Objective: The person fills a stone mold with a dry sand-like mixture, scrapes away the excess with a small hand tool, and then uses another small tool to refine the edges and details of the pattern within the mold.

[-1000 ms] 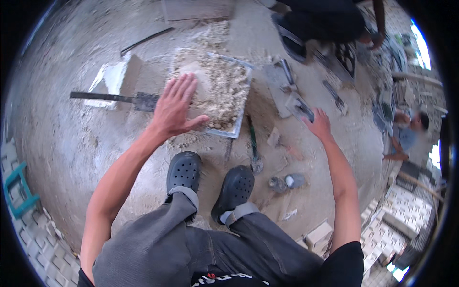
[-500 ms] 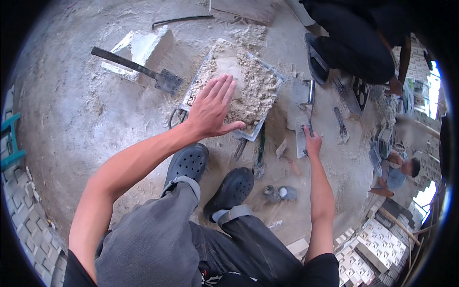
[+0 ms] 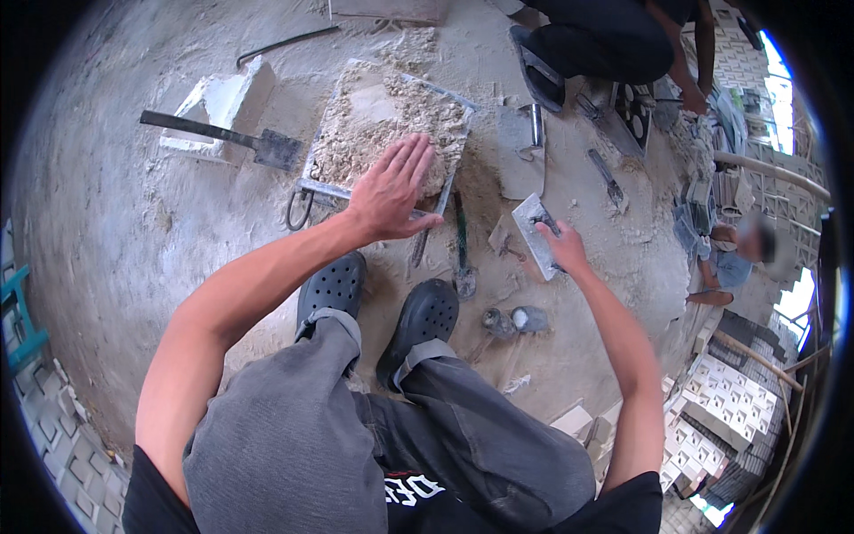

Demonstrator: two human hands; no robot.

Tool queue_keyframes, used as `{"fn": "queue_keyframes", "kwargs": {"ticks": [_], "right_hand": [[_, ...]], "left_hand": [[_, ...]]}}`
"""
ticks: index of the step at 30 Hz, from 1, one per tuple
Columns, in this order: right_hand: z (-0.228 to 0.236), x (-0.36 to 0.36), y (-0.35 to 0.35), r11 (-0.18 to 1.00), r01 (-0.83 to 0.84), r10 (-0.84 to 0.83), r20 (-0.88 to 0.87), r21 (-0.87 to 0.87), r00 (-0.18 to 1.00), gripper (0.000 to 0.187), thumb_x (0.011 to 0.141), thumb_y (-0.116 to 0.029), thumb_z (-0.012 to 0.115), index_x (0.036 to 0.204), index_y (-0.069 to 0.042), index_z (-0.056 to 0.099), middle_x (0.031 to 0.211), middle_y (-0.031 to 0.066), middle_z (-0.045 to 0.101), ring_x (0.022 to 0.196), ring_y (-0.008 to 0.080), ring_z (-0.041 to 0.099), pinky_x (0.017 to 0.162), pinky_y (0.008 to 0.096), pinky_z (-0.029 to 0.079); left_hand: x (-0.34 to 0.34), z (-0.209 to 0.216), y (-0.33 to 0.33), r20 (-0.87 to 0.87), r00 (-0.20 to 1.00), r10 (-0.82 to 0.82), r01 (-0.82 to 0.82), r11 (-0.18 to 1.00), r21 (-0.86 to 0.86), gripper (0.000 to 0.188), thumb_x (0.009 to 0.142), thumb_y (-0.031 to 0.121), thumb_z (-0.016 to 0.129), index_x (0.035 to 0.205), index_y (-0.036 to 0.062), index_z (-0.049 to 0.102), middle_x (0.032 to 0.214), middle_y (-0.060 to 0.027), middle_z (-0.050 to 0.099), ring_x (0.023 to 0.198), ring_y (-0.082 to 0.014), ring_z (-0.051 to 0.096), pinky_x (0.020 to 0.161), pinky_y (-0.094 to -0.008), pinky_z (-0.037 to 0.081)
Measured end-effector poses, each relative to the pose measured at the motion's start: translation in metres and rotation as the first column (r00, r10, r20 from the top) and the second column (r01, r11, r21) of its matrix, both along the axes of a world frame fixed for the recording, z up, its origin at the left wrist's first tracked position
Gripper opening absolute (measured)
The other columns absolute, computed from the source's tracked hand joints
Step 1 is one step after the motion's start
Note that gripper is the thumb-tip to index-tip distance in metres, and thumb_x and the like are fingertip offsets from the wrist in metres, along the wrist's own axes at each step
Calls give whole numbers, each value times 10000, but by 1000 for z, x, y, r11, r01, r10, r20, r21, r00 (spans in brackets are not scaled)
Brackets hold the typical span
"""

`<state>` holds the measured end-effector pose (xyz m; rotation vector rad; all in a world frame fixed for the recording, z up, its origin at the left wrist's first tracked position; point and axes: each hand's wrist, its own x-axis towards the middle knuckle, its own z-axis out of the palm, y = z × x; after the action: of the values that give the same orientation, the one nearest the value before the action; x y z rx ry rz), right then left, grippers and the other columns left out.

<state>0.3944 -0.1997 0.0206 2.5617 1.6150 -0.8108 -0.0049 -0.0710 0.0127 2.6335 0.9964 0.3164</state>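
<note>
My left hand (image 3: 391, 191) is open, palm down with fingers stretched, over the near edge of a square metal mould (image 3: 329, 188). Damp crumbly mix (image 3: 342, 151) fills the mould, with a smoother pale patch towards its far side. Whether the palm presses on the mix I cannot tell. To the right, my right hand (image 3: 566, 246) grips a flat rectangular plastering trowel (image 3: 527, 218) by its dark handle. The trowel's plate slants above the floor. A metal loop handle (image 3: 300, 210) sticks out at the mould's near left corner.
A flat scraper (image 3: 213, 133) leans across a white block (image 3: 233, 100) at the left. Another trowel (image 3: 523, 160) and a small brush-like tool (image 3: 605, 176) lie to the right. Two small jars (image 3: 516, 320) stand near my shoes. A co-worker (image 3: 592, 40) crouches at the far right.
The trowel has turned, its plate now slanting the other way. My left hand sits nearer the mould's near edge. The whole view has shifted, moving the surroundings left and up.
</note>
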Motion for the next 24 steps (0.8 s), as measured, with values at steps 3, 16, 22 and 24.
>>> {"fn": "queue_keyframes", "kwargs": {"ticks": [3,16,22,24], "right_hand": [[-31,-10,-11,994,103,-102,-44,26,994,661,894,-648,652,949,10,667,898,260,694,888,438,672,776,480,504],[-80,1,-24,920,348,-374,133,182,918,644,934,-637,588,959,2,663,932,278,698,945,472,672,812,543,501],[-83,1,-20,899,362,-409,176,245,895,543,941,-541,622,1008,-3,644,997,276,690,977,463,656,834,542,503],[-76,4,-17,907,401,-417,137,128,898,494,943,-483,637,1075,-8,644,1070,267,686,1038,449,642,878,527,501]], "left_hand": [[-1,3,0,-51,995,-90,90,996,3,1067,920,715,492,1546,-111,239,1645,-251,234,1555,-350,176,1278,-428,119],[-12,2,36,-95,991,96,-86,991,107,1302,814,918,389,1574,-104,123,1663,-290,96,1568,-377,43,1277,-447,33],[-1,-3,69,-111,987,112,-99,988,120,1292,807,924,397,1580,-83,158,1660,-257,177,1565,-347,121,1277,-437,101],[3,-2,73,-175,984,22,-3,994,111,1249,833,902,387,1579,-77,175,1657,-242,205,1561,-333,149,1281,-426,107]]}}
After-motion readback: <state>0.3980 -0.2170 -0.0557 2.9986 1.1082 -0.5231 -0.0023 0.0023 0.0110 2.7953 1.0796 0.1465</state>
